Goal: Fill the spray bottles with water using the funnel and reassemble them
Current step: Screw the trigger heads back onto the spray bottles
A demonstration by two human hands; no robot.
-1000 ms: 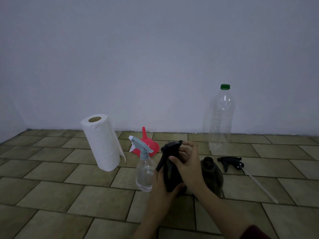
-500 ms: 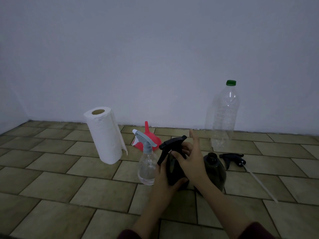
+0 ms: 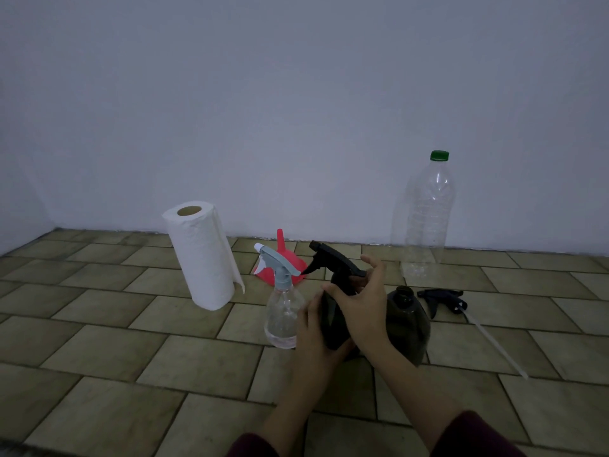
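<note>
A black spray bottle (image 3: 331, 328) stands on the tiled floor in the middle, with its black trigger head (image 3: 329, 258) on top. My left hand (image 3: 313, 331) grips the bottle's body. My right hand (image 3: 362, 301) is curled round the head's collar. Left of it stands a clear spray bottle (image 3: 283, 311) with a grey-blue trigger head on. To the right a second dark bottle (image 3: 408, 328) stands with its neck uncovered. Its black trigger head (image 3: 441, 300) with a long white tube lies on the floor further right. Behind, a red funnel (image 3: 280, 262) sits mouth down.
A white paper towel roll (image 3: 201, 258) stands at the left. A tall clear plastic bottle (image 3: 425, 219) with a green cap stands by the pale wall at the back right. Tiled floor (image 3: 115, 357) spreads in front and to the left.
The black trigger head has turned on its bottle under my right hand, so its nozzle now points further back and left. My view has shifted slightly; the left hand keeps its grip.
</note>
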